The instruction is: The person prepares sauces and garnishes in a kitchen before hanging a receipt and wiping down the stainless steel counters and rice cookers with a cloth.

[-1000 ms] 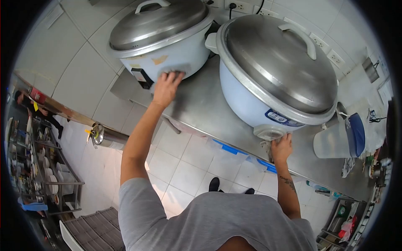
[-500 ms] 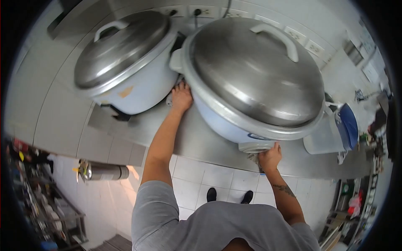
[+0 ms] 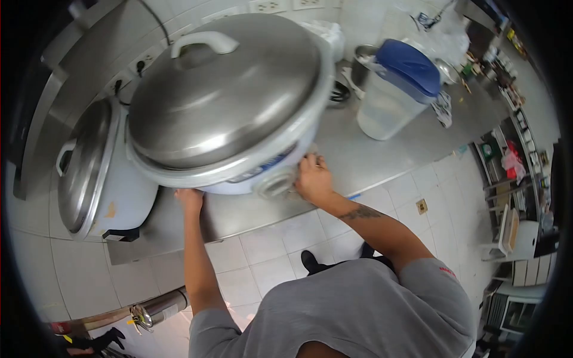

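A large white rice cooker [image 3: 224,98] with a domed steel lid stands on the steel counter, blurred and near the counter's front. My left hand [image 3: 190,197] reaches beneath its lower left rim; the rim hides those fingers. My right hand [image 3: 313,179] is curled against the cooker's right side, beside the pale switch housing [image 3: 276,182]. A scrap of something like cloth seems to show by that hand, too small to tell. On the left, a second rice cooker [image 3: 128,179], its steel lid on, stands close to the large one.
Right of the cooker stands a clear plastic jug [image 3: 382,107] with a blue lid. Behind it are a steel pot [image 3: 362,67] and a plastic bag [image 3: 450,36]. Power outlets [image 3: 268,7] line the wall. A steel cylinder [image 3: 161,309] is at lower left, off the counter.
My view has swung to the right. The large cooker has turned and shifted left, closer to the second cooker and farther from the jug. Both hands have moved with it.
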`<state>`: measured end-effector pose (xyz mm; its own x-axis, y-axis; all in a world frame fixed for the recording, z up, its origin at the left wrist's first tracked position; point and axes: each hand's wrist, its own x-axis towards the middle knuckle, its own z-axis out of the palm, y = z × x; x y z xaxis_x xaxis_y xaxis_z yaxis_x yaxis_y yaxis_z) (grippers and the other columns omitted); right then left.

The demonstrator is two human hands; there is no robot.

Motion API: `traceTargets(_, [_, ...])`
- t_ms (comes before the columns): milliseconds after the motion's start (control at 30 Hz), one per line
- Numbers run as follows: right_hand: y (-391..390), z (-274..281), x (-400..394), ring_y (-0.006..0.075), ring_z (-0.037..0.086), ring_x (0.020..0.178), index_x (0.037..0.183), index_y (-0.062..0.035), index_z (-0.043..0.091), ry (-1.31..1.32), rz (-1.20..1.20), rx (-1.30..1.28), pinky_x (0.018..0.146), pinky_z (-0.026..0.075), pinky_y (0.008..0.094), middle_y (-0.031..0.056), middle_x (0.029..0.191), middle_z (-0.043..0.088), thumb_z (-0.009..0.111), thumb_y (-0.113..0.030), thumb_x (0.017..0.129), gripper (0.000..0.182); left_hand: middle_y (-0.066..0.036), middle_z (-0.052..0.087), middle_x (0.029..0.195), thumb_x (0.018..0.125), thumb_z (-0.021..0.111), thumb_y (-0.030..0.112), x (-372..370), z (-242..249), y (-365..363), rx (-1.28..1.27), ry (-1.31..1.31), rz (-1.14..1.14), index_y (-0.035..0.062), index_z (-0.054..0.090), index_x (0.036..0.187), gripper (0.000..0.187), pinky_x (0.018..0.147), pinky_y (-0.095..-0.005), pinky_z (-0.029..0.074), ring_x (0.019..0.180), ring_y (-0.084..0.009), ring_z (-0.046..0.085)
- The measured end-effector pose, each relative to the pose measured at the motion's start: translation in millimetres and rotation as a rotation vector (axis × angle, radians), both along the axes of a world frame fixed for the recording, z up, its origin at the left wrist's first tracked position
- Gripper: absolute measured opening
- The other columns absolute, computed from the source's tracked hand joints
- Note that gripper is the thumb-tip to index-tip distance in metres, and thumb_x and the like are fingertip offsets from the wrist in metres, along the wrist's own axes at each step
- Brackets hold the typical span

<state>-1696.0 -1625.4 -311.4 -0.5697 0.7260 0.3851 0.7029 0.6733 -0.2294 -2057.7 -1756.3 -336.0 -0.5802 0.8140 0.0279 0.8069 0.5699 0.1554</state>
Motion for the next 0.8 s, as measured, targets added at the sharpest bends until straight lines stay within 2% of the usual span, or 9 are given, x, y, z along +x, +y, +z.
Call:
traceTargets(133, [-6.9,1.6,22.3,0.0304,0.061,0.085,0.094,-0.0034,0.054,0.038,0.105,0.136,0.096,0.039,0.0503,0.0138,0.092,0.053,0.068,-0.023,0.069,0.035,-0.014,0.047,0.134,0.075,0.051,-0.003,73.1,-7.3,-47.2,0.392,0.187,-0.088,0.0102,0.050,0.130,0.056,0.098,-0.0499,0.036,0.123,-0.0419,0.040])
traceTargets(233, [-3.1,-8.2,79.7,0.0301,0.062,0.069,0.093,-0.0053,0.054,0.031,0.177,0.113,0.095,0.040,0.0508,0.0126,0.092,0.054,0.069,-0.023,0.069,0.033,-0.016,0.049,0.130,0.070,0.051,-0.007,139.5,0.5,-67.0,0.374,0.252,-0.064,0.0082,0.053,0.127,0.059,0.097,-0.0465,0.037,0.115,-0.0407,0.045])
traceTargets(367, [44.3,-28.5,178.4,0.0296,0.062,0.064,0.093,-0.0066,0.054,-0.029,-0.002,0.212,0.094,0.041,0.0518,0.0116,0.094,0.054,0.070,-0.025,0.070,0.034,-0.018,0.053,0.124,0.065,0.052,-0.008,250.7,4.7,-52.2,0.396,0.184,-0.125,0.0040,0.056,0.123,0.060,0.094,-0.0450,0.038,0.107,-0.0386,0.047])
traceTargets(433, [74.9,-7.0,221.6,0.0294,0.063,0.067,0.096,-0.0069,0.056,-0.037,-0.158,0.120,0.094,0.041,0.0527,0.0115,0.095,0.054,0.070,-0.026,0.071,0.035,-0.017,0.055,0.119,0.061,0.051,-0.009,328.3,18.3,-27.5,0.414,0.085,-0.242,0.0029,0.057,0.123,0.063,0.094,-0.0439,0.038,0.107,-0.0361,0.048])
traceTargets(467, [90.6,4.8,237.8,0.0298,0.064,0.073,0.101,-0.0071,0.055,-0.024,-0.175,0.012,0.094,0.041,0.0515,0.0126,0.098,0.054,0.070,-0.026,0.072,0.038,-0.017,0.056,0.116,0.067,0.051,-0.009,365.5,30.5,-13.8,0.399,-0.035,-0.334,0.0028,0.057,0.122,0.057,0.095,-0.0409,0.039,0.106,-0.0351,0.049])
traceTargets(533, [115.3,26.4,266.3,0.0305,0.064,0.085,0.112,-0.0074,0.055,-0.008,-0.206,-0.213,0.095,0.041,0.0492,0.0150,0.106,0.056,0.070,-0.027,0.072,0.047,-0.014,0.058,0.116,0.080,0.049,-0.005,431.7,36.0,15.3,0.530,-0.564,-0.281,0.0009,0.056,0.123,0.044,0.095,-0.0347,0.039,0.107,-0.0290,0.053])
traceTargets(633, [136.6,52.0,297.0,0.0316,0.058,0.106,0.125,-0.0106,0.052,-0.036,0.066,-0.506,0.097,0.042,0.0439,0.0171,0.122,0.053,0.069,-0.028,0.073,0.058,-0.010,0.059,0.117,0.091,0.047,0.004,503.5,48.0,59.1,0.689,-1.571,0.120,-0.0011,0.054,0.124,0.034,0.094,-0.0292,0.040,0.107,-0.0228,0.054])
traceTargets(733, [145.7,42.7,338.5,0.0311,0.059,0.104,0.125,-0.0111,0.053,0.214,0.094,-0.401,0.090,0.046,0.0365,0.0148,0.128,0.052,0.071,-0.032,0.070,0.061,-0.006,0.059,0.117,0.094,0.046,0.008,559.9,94.4,89.0,0.806,-1.734,0.170,-0.0026,0.052,0.127,0.035,0.094,-0.0270,0.040,0.108,-0.0172,0.054])
traceTargets(800, [154.8,47.9,374.0,0.0291,0.059,0.107,0.122,-0.0116,0.055,0.277,-0.070,-0.479,0.089,0.046,0.0375,0.0137,0.126,0.054,0.070,-0.032,0.072,0.056,-0.008,0.058,0.118,0.094,0.045,0.009,589.1,123.0,109.9,0.871,-1.667,0.036,-0.0017,0.051,0.127,0.035,0.095,-0.0275,0.039,0.110,-0.0196,0.053])
